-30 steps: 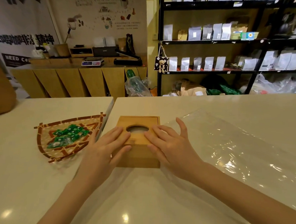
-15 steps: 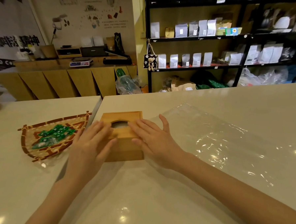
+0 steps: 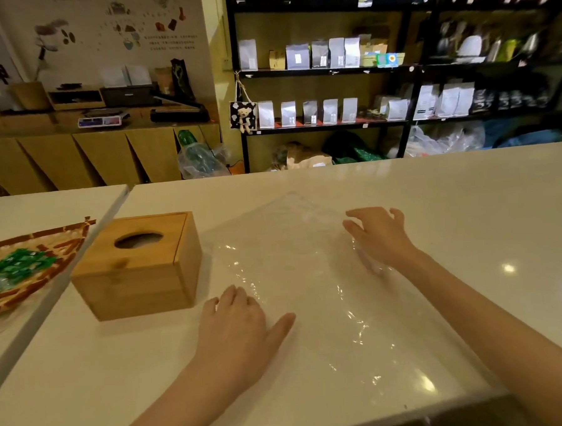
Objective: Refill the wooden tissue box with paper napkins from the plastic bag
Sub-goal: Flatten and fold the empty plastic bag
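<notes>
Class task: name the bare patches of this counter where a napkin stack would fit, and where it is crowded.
Free: the near counter in front of the wooden tissue box, and the far strip behind the plastic bag. Crowded: the middle, where the left hand and right hand rest on the bag, and the basket side.

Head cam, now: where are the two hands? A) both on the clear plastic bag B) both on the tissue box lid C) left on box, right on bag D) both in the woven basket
A: the left hand and right hand both rest on the clear plastic bag, with the wooden tissue box untouched beside them.
</notes>
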Motion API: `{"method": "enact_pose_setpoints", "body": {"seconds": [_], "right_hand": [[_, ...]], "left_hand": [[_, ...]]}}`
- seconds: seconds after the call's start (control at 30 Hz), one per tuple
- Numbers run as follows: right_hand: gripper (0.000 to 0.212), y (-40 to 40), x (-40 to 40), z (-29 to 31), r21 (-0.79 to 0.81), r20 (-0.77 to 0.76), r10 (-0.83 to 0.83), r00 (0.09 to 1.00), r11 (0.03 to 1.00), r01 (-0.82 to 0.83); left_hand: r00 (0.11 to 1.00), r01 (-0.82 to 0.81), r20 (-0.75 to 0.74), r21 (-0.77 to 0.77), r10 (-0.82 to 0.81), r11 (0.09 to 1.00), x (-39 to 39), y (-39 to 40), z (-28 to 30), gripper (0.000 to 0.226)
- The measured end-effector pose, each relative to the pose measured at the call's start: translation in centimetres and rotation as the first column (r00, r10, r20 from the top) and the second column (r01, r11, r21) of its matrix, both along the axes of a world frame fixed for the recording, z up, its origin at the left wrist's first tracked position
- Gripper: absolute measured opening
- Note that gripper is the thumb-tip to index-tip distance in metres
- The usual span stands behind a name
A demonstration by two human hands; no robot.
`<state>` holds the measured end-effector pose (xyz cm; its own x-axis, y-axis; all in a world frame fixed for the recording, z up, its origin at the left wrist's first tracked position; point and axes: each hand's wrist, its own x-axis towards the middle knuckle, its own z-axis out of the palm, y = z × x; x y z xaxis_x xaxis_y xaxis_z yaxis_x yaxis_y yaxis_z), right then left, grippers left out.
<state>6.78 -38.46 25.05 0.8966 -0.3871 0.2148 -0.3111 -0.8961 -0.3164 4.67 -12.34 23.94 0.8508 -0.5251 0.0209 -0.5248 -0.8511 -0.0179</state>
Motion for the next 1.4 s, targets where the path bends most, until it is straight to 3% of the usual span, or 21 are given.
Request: {"method": "enact_pose_setpoints", "body": {"seconds": [0.1, 0.23, 0.33, 0.5, 0.57, 0.63, 0.73, 0.8, 0.87, 1.0, 1.23, 1.4], "right_hand": [[0.037, -2.3, 0.3, -1.3, -0.072, -0.138, -0.062, 0.988, 0.996, 0.052], [0.058, -3.5, 1.2, -2.5, -0.091, -0.244, -0.128, 0.961, 0.990, 0.109], [0.057, -3.7, 1.9, -2.8, -0.029, -0.165, -0.113, 0.980, 0.994, 0.109], [0.049, -3.6, 2.0, -2.8, 0.231, 0.034, -0.159, 0.987, 0.962, 0.147], [0.039, -3.6, 2.0, -2.8, 0.284, 0.101, -0.174, 0.980, 0.949, 0.140], [0.032, -3.5, 1.8, -2.7, 0.345, 0.157, -0.179, 0.971, 0.931, 0.116], [0.034, -3.8, 1.8, -2.8, 0.470, 0.239, -0.197, 0.951, 0.881, 0.065], [0.040, -4.2, 1.7, -2.8, 0.592, 0.305, -0.210, 0.929, 0.806, -0.013], [0.041, -4.5, 1.3, -2.4, 0.675, 0.363, -0.193, 0.912, 0.729, -0.115], [0.032, -4.9, 0.4, -1.1, 0.724, 0.395, -0.111, 0.912, 0.649, -0.234], [0.023, -5.3, -0.6, 0.2, 0.817, 0.364, -0.137, 0.921, 0.523, -0.245], [0.019, -5.4, -1.0, 0.7, 0.827, 0.360, -0.130, 0.924, 0.503, -0.251]], "left_hand": [[0.998, -0.061, 0.034, -0.008, 0.061, 0.998, 0.8, -1.3, -0.3, 0.079], [0.990, -0.144, -0.014, -0.020, 0.144, 0.989, 3.8, -3.0, -0.3, 0.065], [0.983, -0.185, -0.030, -0.055, 0.183, 0.981, 6.0, -3.7, -0.8, 0.066], [0.971, -0.225, -0.148, -0.319, 0.186, 0.920, 7.0, -4.0, -1.1, 0.039], [0.971, -0.215, -0.191, -0.414, 0.146, 0.884, 7.0, -4.1, -1.1, 0.042], [0.955, -0.257, -0.270, -0.564, 0.119, 0.784, 6.8, -4.3, -1.1, 0.056], [0.904, -0.378, -0.428, -0.814, -0.014, 0.440, 6.3, -4.4, -0.4, 0.057], [0.879, -0.425, -0.467, -0.857, -0.095, 0.291, 6.6, -4.1, 0.1, 0.056], [0.862, -0.454, -0.487, -0.865, -0.140, 0.215, 7.1, -3.8, 0.5, 0.051], [0.819, -0.520, -0.543, -0.839, -0.187, 0.159, 7.6, -3.3, 0.7, 0.042], [0.874, -0.461, -0.470, -0.882, -0.122, 0.099, 8.2, -2.4, 0.8, 0.040], [0.916, -0.382, -0.394, -0.914, -0.072, 0.137, 8.4, -2.1, 0.9, 0.039]]}}
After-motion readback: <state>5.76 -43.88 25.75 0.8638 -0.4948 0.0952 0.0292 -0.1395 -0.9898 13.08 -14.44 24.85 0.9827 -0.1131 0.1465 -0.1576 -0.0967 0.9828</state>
